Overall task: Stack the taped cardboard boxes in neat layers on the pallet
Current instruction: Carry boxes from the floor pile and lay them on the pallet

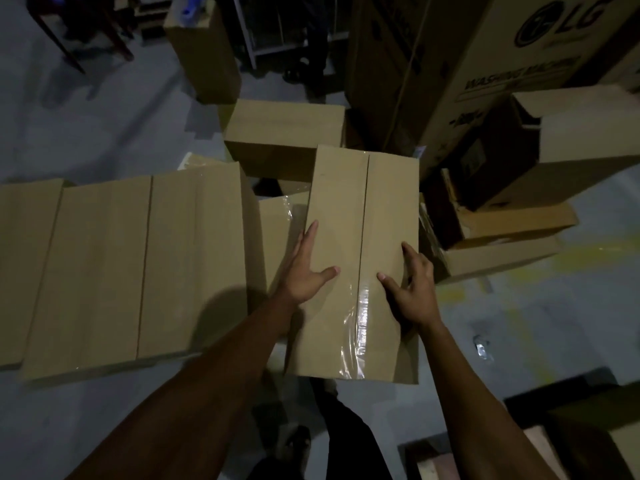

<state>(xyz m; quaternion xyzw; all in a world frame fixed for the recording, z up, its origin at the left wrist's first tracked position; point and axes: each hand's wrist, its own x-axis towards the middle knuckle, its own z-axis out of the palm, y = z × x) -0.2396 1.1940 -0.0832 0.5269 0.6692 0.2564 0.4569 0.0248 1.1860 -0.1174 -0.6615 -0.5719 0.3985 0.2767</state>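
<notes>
Head view: a taped cardboard box (360, 258) is held between both hands, its flaps closed and its seam sealed with clear tape; contents cannot be seen. The left hand (306, 268) is laid flat along the left edge, fingers straight, thumb spread across the top. The right hand (412, 285) is pressed on the right edge with fingers partly bent. To the left of the left hand, a row of closed boxes (138, 258) is seen. Beyond the right hand, an open carton (585, 140) is seen, its interior too dark to read.
</notes>
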